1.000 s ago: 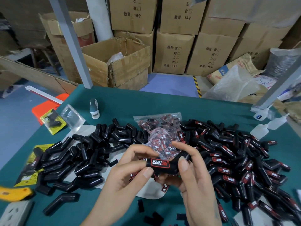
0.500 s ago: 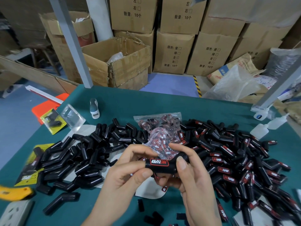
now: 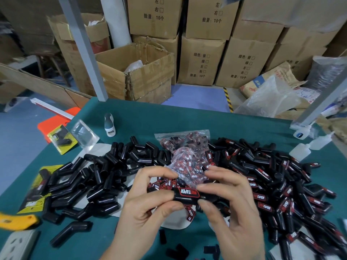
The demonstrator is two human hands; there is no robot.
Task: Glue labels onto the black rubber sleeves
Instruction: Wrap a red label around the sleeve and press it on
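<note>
Currently both hands pinch one glossy black rubber sleeve (image 3: 189, 197) above the green felt surface (image 3: 180, 121): left hand (image 3: 148, 205) fingers curl round its left end, right hand (image 3: 234, 207) thumb and forefinger grip its right end. A red-and-white label (image 3: 189, 192) faces up. Bent, tube-shaped bare sleeves (image 3: 97, 177) are heaped left; labelled sleeves (image 3: 277, 186) right. A crinkled clear bag (image 3: 185, 152) holds loose red labels.

Two hands, left (image 3: 148, 209) and right (image 3: 232, 209); three glue bottles (image 3: 109, 124); sleeves (image 3: 97, 177) too many to count.
</note>
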